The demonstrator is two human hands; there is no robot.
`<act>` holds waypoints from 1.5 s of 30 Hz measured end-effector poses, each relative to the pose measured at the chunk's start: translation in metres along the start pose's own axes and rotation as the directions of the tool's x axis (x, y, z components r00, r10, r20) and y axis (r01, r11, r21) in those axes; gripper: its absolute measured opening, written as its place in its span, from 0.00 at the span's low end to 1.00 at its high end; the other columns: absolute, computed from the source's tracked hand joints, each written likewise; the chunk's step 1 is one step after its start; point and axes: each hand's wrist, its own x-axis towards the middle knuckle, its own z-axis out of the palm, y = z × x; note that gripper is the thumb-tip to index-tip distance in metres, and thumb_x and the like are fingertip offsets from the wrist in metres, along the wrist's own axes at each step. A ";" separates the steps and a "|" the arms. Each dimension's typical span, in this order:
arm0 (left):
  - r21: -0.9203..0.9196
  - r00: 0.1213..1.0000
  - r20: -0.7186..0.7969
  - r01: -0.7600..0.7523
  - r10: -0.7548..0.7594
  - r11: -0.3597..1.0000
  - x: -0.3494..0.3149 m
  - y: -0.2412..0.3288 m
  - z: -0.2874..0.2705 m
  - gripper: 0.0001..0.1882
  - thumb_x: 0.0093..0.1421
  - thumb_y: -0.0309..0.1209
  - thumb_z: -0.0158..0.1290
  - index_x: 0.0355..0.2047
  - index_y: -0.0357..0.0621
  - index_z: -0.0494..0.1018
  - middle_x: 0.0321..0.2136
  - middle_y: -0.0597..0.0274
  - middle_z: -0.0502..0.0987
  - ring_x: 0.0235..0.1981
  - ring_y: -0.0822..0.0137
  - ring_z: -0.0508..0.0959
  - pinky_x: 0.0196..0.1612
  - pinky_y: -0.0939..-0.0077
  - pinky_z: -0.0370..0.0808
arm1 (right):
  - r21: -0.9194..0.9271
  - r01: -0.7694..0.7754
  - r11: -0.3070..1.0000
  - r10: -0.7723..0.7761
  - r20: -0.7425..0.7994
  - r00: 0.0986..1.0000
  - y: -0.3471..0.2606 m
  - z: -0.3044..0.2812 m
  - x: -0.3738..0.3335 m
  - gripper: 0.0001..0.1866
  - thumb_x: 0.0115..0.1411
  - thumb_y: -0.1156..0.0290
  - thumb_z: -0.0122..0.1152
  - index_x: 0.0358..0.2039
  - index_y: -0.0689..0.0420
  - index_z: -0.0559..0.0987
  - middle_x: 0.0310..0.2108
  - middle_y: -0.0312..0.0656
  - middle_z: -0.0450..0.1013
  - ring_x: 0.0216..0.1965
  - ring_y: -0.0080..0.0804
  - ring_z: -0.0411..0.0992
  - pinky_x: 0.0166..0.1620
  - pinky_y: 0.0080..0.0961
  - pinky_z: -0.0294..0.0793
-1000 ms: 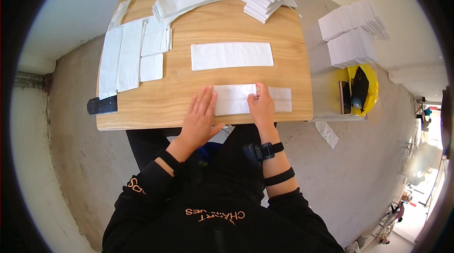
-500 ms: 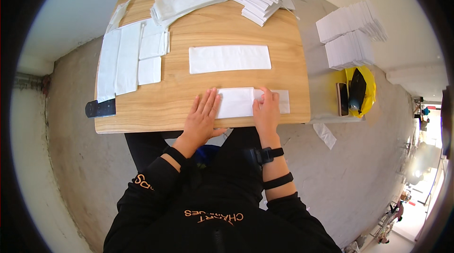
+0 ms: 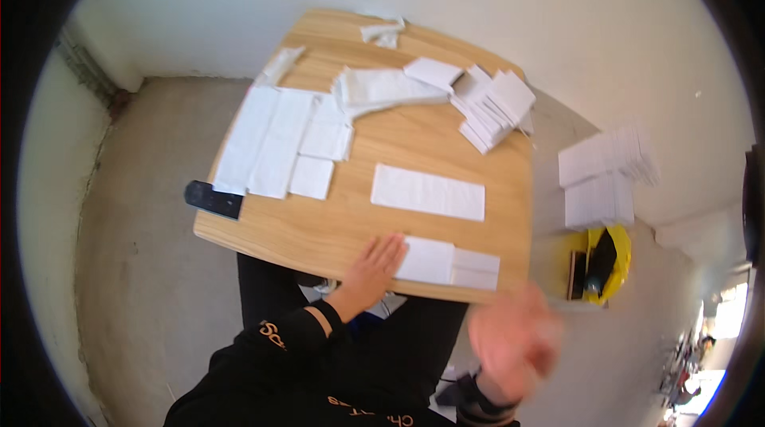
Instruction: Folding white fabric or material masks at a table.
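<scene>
Near the table's front edge lies a flat white paper-like piece [image 3: 426, 260], with a thinner, greyish-white section [image 3: 476, 269] at its right end. My left hand [image 3: 374, 269] rests beside it, fingers stretched flat and their tips touching its left end. Off the table's front right corner is my right hand [image 3: 516, 343], raised and smeared by motion, so its fingers cannot be made out. A longer white strip [image 3: 429, 192] lies flat farther back, apart from both hands.
On the wooden table [image 3: 358, 200], flat white pieces [image 3: 275, 140] cover the left, partly over a dark device [image 3: 213, 200]. A folded white stack [image 3: 386, 88] and a loose pile of white cards or boxes [image 3: 498, 104] lie behind. More white stacks [image 3: 602, 176] and a yellow bag [image 3: 621, 255] stand right.
My right hand has left the white piece's right section and swung down and right, off the table. My left hand stays at the left end. The whole view has tilted and shifted.
</scene>
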 end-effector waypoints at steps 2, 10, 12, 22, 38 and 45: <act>0.009 1.000 -0.021 0.002 -0.002 1.000 0.002 0.009 -0.011 0.34 0.59 0.30 0.43 0.66 0.37 0.52 0.68 0.51 0.52 0.69 0.57 0.53 0.68 0.57 0.48 | 0.394 -0.259 0.882 0.007 0.539 0.843 -0.035 0.010 0.015 0.09 0.52 0.72 0.67 0.30 0.55 0.75 0.27 0.48 0.72 0.20 0.32 0.69 0.21 0.20 0.63; -0.008 0.989 -0.146 -0.030 0.028 1.000 -0.002 0.005 0.005 0.42 0.51 0.31 0.51 0.66 0.35 0.50 0.68 0.47 0.50 0.69 0.54 0.52 0.68 0.55 0.50 | 0.433 -0.300 0.850 -0.177 0.771 0.611 -0.045 0.067 0.027 0.10 0.54 0.74 0.68 0.38 0.59 0.80 0.26 0.44 0.70 0.19 0.27 0.67 0.18 0.18 0.59; -0.003 0.990 -0.138 -0.042 0.041 0.999 -0.003 0.006 0.004 0.42 0.51 0.31 0.52 0.66 0.35 0.50 0.68 0.47 0.49 0.69 0.55 0.52 0.68 0.56 0.49 | 0.477 -0.267 0.838 -0.245 0.764 0.597 -0.045 0.072 0.023 0.09 0.54 0.75 0.68 0.36 0.59 0.80 0.27 0.43 0.70 0.19 0.28 0.67 0.19 0.18 0.60; -0.011 0.991 -0.127 -0.035 0.033 0.999 -0.005 0.003 0.000 0.36 0.57 0.30 0.46 0.65 0.35 0.51 0.68 0.49 0.50 0.69 0.56 0.52 0.68 0.57 0.48 | 0.431 -0.222 0.875 -0.193 0.730 0.656 -0.050 0.093 -0.008 0.07 0.56 0.75 0.66 0.37 0.54 0.81 0.27 0.44 0.71 0.21 0.26 0.68 0.20 0.17 0.61; -0.017 0.990 -0.139 -0.035 0.032 0.999 -0.003 0.001 0.004 0.41 0.51 0.31 0.52 0.65 0.33 0.51 0.68 0.48 0.50 0.69 0.55 0.52 0.68 0.56 0.48 | 0.356 -0.144 0.923 -0.167 0.709 0.685 -0.017 0.097 -0.007 0.06 0.57 0.75 0.65 0.36 0.51 0.82 0.26 0.40 0.72 0.23 0.26 0.69 0.24 0.16 0.62; -0.018 0.993 -0.115 -0.035 0.032 0.999 -0.004 -0.001 0.005 0.44 0.49 0.34 0.55 0.65 0.33 0.52 0.68 0.47 0.50 0.69 0.54 0.51 0.69 0.56 0.48 | 0.334 -0.150 0.930 -0.130 0.685 0.717 -0.006 0.072 -0.001 0.08 0.58 0.71 0.66 0.40 0.48 0.83 0.29 0.40 0.72 0.24 0.27 0.70 0.26 0.18 0.65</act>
